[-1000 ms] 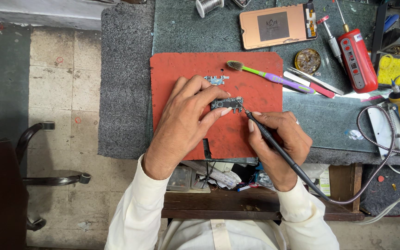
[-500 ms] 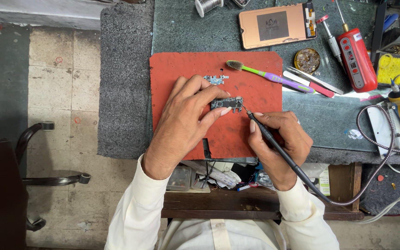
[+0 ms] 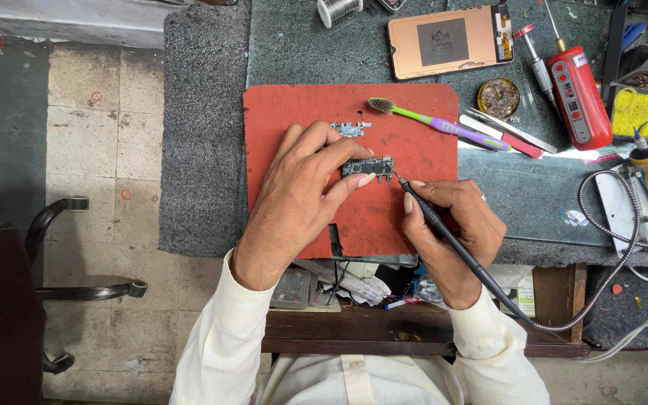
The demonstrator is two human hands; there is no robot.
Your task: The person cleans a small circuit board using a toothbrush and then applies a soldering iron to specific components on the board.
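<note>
On red mat (image 3: 414,127), near its middle: small dark circuit board (image 3: 369,166), flat, pinned under fingertips of left hand (image 3: 301,199). Beside it, right hand (image 3: 455,232) pinched around black soldering iron (image 3: 444,229), tip touching board's right end, braided cable looping off toward table's right edge. Just above: second small bluish part (image 3: 351,129), green-purple toothbrush (image 3: 436,124). Toward far edge: copper-backed phone (image 3: 448,41), round flux tin (image 3: 498,97), red tool (image 3: 579,94), yellow sponge (image 3: 635,112).
</note>
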